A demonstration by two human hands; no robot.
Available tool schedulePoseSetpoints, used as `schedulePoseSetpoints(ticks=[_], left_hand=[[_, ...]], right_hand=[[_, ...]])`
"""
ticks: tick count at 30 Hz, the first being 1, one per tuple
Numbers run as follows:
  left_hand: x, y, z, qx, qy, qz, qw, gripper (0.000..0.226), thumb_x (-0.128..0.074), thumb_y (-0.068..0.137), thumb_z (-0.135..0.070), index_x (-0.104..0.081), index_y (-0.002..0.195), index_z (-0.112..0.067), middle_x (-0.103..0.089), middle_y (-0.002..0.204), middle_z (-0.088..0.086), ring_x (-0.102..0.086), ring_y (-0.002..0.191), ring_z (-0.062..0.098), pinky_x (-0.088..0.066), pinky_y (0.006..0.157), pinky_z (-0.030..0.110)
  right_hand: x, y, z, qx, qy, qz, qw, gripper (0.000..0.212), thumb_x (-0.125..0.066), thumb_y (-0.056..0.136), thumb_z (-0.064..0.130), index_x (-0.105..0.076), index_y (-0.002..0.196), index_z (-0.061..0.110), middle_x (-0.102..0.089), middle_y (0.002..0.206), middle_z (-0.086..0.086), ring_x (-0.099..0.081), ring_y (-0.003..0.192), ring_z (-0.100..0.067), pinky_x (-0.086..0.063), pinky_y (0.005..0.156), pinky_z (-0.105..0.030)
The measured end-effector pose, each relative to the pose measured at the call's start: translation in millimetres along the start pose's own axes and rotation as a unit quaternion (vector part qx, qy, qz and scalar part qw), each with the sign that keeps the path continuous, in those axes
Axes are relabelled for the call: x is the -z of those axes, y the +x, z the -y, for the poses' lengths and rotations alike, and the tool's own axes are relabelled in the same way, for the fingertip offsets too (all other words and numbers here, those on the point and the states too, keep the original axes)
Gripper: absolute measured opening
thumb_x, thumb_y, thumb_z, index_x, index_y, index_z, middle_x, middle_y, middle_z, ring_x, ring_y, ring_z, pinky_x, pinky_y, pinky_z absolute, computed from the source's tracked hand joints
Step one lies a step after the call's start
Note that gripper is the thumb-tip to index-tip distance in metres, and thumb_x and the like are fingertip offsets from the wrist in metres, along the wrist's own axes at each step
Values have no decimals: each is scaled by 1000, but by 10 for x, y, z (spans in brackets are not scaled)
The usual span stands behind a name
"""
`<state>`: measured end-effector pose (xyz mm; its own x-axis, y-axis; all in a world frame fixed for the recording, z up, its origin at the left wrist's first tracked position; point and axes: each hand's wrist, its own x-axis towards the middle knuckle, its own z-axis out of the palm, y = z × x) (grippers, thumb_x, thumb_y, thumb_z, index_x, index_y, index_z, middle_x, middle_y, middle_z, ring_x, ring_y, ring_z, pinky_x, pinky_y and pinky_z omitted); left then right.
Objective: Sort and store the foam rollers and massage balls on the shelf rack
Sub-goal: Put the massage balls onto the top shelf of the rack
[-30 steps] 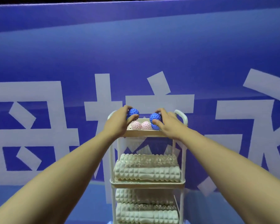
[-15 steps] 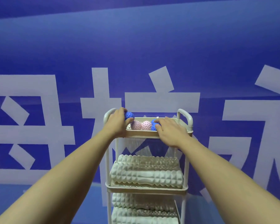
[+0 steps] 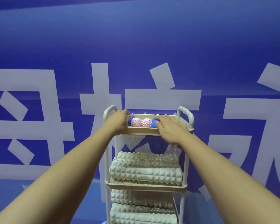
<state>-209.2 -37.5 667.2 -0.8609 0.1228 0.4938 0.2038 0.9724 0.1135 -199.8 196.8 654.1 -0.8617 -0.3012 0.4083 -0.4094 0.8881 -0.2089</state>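
A white three-tier shelf rack stands in front of me; its top tray (image 3: 142,131) holds two pink spiky massage balls (image 3: 141,122) side by side in the middle. A blue spiky ball (image 3: 131,118) sits at the left end of the row with my left hand (image 3: 116,124) curled around it. Another blue spiky ball (image 3: 154,123) sits at the right end, held between the thumb and fingers of my right hand (image 3: 170,130), which partly hide it. Ridged white foam rollers (image 3: 145,172) lie on the middle shelf, and more rollers (image 3: 141,213) on the shelf below.
The rack has looped handles at both upper corners, one at the right (image 3: 187,114). Right behind it hangs a blue banner (image 3: 136,46) with large white characters. A blue floor (image 3: 94,199) shows beside the rack's lower shelves.
Both hands have come down from above the tray, bringing the blue balls into it at either end of the pink pair. The right hand's fingers have flattened over its ball.
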Motion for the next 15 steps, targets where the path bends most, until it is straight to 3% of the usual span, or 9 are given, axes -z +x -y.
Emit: schedulePoseSetpoints(ticks=[3, 5, 7, 10, 15], left_hand=[[-12, -79, 28, -16, -25, -27, 999, 45, -64, 97, -27, -52, 137, -10, -53, 140, 7, -55, 121, 21, -55, 92, 33], [6, -186, 13, -7, -83, -68, 994, 36, -51, 104, -32, -54, 135, -14, -56, 137, 7, -55, 120, 19, -54, 92, 35], [32, -296, -6, -19, -128, -121, 984, 37, -45, 106, -36, -54, 136, -18, -57, 136, 4, -54, 123, 18, -52, 99, 40], [132, -518, -50, -34, -173, -127, 976, 38, -47, 105, -38, -52, 139, -22, -52, 143, -1, -46, 132, 16, -47, 107, 45], [107, -1159, -201, -86, -146, -173, 970, 38, -48, 104, -38, -55, 137, -22, -51, 146, -5, -46, 135, 14, -43, 110, 39]], right_hand=[[0, -24, 3, 0, -5, -7, 1000, 47, -24, 106, 42, -37, 150, 31, -39, 156, 8, -27, 149, -15, -27, 119, -49], [3, -66, 5, 7, -6, -41, 999, 47, -28, 106, 45, -42, 148, 29, -47, 150, 5, -37, 142, -17, -32, 115, -43], [8, -134, -2, 22, 34, -92, 995, 43, -37, 105, 44, -50, 142, 27, -56, 140, 6, -47, 132, -17, -36, 109, -38], [-8, -312, 26, 66, 110, -153, 980, 34, -47, 103, 39, -56, 134, 26, -60, 133, 9, -51, 124, -13, -40, 108, -36], [-259, -851, 275, 133, 108, -222, 960, 38, -49, 100, 38, -58, 133, 23, -59, 136, 9, -50, 129, -12, -36, 113, -35]])
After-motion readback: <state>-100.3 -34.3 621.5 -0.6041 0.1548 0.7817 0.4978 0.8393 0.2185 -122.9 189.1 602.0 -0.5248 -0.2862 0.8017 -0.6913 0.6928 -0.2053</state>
